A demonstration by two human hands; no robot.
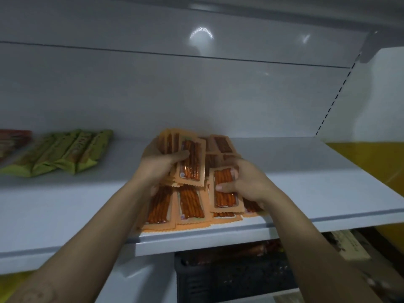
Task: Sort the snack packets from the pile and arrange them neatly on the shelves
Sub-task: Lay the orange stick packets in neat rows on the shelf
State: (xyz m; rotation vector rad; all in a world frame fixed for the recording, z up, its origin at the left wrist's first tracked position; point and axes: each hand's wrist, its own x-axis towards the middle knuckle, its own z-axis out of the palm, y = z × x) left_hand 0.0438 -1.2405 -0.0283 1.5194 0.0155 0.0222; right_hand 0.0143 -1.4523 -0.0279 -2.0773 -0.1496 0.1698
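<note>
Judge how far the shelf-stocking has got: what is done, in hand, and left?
Done: green packets lie side by side on the shelf. In hand: the left hand grips a bundle of orange packets; the right hand pinches a single orange packet. Left: the orange heap beneath overlaps unevenly.

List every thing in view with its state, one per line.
left hand: grips the bunch of orange packets, raised above the shelf
right hand: pinches the single orange packet, thumb on its front
orange pile: lying flat, overlapping, near the front edge
green packets: lying side by side, at the left
shelf: holds both sorts
dark crate: below the shelf, contents unclear
</note>
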